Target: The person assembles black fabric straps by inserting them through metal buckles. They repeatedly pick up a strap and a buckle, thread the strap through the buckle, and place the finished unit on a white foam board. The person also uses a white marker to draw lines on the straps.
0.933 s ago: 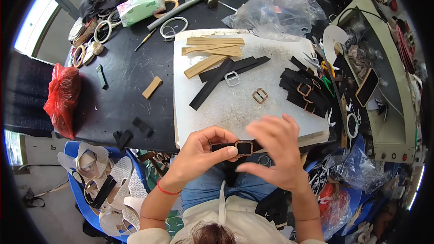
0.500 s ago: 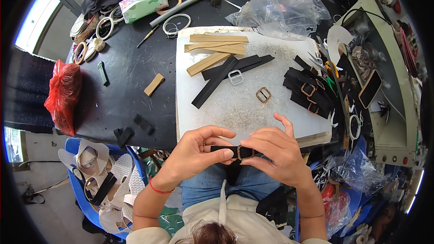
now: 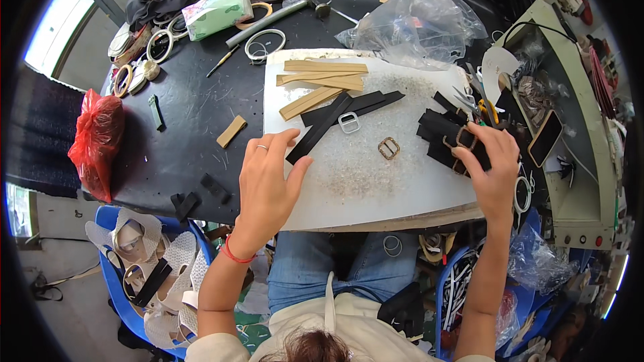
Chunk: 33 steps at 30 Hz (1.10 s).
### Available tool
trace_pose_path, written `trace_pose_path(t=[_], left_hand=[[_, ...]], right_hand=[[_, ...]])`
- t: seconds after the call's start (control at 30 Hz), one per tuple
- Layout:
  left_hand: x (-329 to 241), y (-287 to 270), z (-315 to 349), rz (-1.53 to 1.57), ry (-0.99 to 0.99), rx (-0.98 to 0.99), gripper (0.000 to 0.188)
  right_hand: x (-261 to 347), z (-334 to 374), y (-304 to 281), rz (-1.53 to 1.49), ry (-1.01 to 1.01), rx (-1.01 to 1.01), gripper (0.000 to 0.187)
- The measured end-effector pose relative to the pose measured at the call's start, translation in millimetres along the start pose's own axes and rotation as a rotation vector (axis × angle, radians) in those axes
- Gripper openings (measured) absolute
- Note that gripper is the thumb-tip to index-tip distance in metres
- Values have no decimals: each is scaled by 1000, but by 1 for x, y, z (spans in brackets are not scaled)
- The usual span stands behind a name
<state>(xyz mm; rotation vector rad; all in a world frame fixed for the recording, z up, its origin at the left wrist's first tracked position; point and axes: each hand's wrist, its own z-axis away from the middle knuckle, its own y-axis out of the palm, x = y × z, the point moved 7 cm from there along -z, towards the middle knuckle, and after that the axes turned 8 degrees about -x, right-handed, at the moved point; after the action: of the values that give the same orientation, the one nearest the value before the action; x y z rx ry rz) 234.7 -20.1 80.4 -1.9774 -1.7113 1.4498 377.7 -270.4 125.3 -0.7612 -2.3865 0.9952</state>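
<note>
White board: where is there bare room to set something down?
Widest: along the near edge, between left hand, right hand and lone brown buckle; flecked but bare. Smaller: beyond that buckle, left of the buckled black straps. Crowded: far-left corner, with tan strips and black strips; right side, with those straps.

A white board (image 3: 322, 204) on the black worktop (image 3: 188, 107) bears tan strips (image 3: 325, 67), black strips (image 3: 318, 129), a brown buckle (image 3: 388, 148) and, partly hidden, apparently buckled black straps (image 3: 436, 127).
</note>
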Motion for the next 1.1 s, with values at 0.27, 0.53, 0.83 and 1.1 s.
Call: trace_pose_path(t=[0.27,0.53,0.83,1.1], left_hand=[[-2,2,6,43,-124,70,17],[11,-6,-3,48,-72,30,20],[-46,56,-32,132,412,199,21],[-30,61,-33,238,117,220,18]], right_hand=[[126,22,43,-201,-426,2,41],[151,31,103,-414,-387,270,41],[157,79,43,-740,-400,66,28],[108,58,-6,-762,229,74,37]])
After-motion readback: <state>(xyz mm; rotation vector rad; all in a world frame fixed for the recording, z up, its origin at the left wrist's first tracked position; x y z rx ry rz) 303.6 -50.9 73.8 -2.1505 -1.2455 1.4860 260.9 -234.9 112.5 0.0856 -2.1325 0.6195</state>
